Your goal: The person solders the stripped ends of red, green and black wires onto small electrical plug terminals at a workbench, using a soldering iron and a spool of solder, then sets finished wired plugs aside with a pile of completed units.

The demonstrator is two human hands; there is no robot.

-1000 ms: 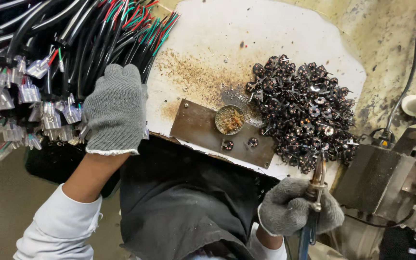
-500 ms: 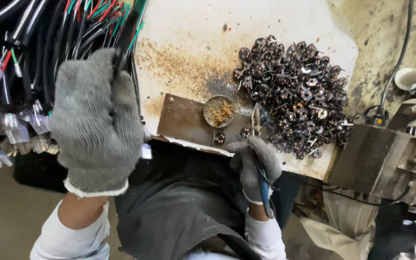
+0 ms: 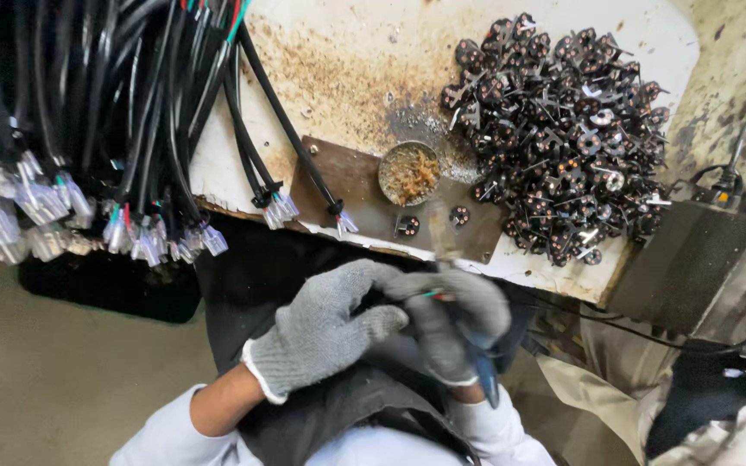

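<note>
We note a blue-handled hand tool (image 3: pixel 483 375) clasped in the blurred right hand (image 3: pixel 464 319), near the bench's near edge. The grey-gloved left hand (image 3: pixel 330 328) touches it, fingers curled; contents unclear. Far right lies a dark heap of metal terminals (image 3: pixel 563 138); far left, black cables (image 3: pixel 88 103) overhang the edge.

Light's even and fairly bright from overhead on my feed, no hard glare; the pale worktop (image 3: pixel 511 52) reads washed-out near the top. Deep shadow under its front edge, over the dark lap area. Both hands are motion-blurred, esp. the right hand (image 3: pixel 459 319); left hand (image 3: pixel 330 328) is softer than the sharp metal parts pile (image 3: pixel 563 138). Cable bundle (image 3: pixel 97 112) smears toward the left edge, slight wide-angle bend.
</note>
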